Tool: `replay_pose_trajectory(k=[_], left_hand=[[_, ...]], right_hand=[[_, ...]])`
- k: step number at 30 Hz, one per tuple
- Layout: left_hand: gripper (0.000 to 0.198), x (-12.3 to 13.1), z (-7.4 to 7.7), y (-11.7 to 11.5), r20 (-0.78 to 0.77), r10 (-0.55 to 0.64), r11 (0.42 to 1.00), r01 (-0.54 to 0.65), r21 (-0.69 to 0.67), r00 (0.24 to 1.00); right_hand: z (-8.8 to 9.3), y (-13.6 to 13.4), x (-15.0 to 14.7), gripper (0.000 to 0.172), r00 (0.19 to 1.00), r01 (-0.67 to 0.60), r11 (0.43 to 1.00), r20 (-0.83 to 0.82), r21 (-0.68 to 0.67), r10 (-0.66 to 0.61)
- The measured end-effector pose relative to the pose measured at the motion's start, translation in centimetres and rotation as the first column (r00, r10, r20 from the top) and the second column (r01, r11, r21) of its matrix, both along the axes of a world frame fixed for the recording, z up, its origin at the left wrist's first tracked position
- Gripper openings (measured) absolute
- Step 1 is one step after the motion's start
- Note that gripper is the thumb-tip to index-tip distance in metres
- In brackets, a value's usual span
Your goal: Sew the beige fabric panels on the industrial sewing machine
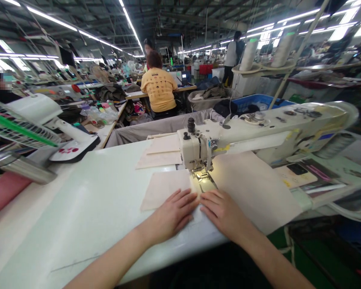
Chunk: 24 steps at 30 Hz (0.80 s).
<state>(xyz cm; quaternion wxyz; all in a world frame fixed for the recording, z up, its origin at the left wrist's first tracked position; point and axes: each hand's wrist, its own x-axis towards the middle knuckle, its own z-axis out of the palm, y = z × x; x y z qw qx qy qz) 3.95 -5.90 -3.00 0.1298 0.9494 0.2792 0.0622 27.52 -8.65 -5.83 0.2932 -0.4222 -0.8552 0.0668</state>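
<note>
A cream fabric piece (164, 188) lies flat on the white sewing table (87, 204), its far edge under the presser foot (202, 175) of the white sewing machine (258, 132). My left hand (172, 214) rests flat on the fabric's near edge, fingers stretched out. My right hand (221, 212) lies flat beside it, fingertips just in front of the lit needle plate. The fingertips of the two hands nearly meet. A larger cream fabric sheet (255, 188) spreads to the right under the machine arm.
More cut cream pieces (162, 152) are stacked behind the machine head. A white desk fan (33, 124) stands at the left edge. A grey fabric bin (156, 128) sits behind the table. A person in a yellow shirt (159, 89) sits further back.
</note>
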Motion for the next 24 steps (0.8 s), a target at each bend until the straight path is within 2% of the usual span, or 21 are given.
replay_pose_trajectory(k=[7, 12, 16, 19, 21, 24], left_hand=[[0.042, -0.5, -0.2, 4.1, -0.019, 0.02, 1.0, -0.02, 0.015, 1.0], [0.041, -0.7, -0.4, 6.7, 0.026, 0.025, 0.999, -0.026, 0.027, 0.999], [0.041, -0.9, -0.5, 8.5, 0.056, 0.018, 0.998, -0.021, 0.054, 0.998], [0.041, -1.0, -0.5, 9.2, 0.078, 0.002, 0.998, -0.007, 0.063, 0.997], [0.041, -1.0, -0.5, 9.3, 0.087, -0.002, 0.998, -0.004, 0.066, 0.996], [0.042, -1.0, -0.5, 9.1, 0.054, 0.028, 0.996, -0.032, 0.079, 0.998]], right_hand=[[0.7, 3.4, -1.0, 0.011, 1.0, 0.026, 0.999, 0.0, -0.041, -0.026], [0.9, 4.6, -1.3, 0.014, 0.996, 0.081, 0.997, 0.032, -0.014, -0.081], [0.5, 4.2, -0.6, 0.015, 0.989, 0.126, 0.991, -0.081, 0.049, -0.122], [0.1, 3.3, 0.7, 0.014, 0.962, 0.248, 0.965, -0.142, 0.086, -0.235], [-0.2, 2.4, 1.6, 0.013, 0.934, 0.349, 0.932, -0.115, 0.099, -0.338], [-0.6, 1.0, 2.6, 0.022, 0.888, 0.46, 0.881, -0.029, 0.11, -0.46]])
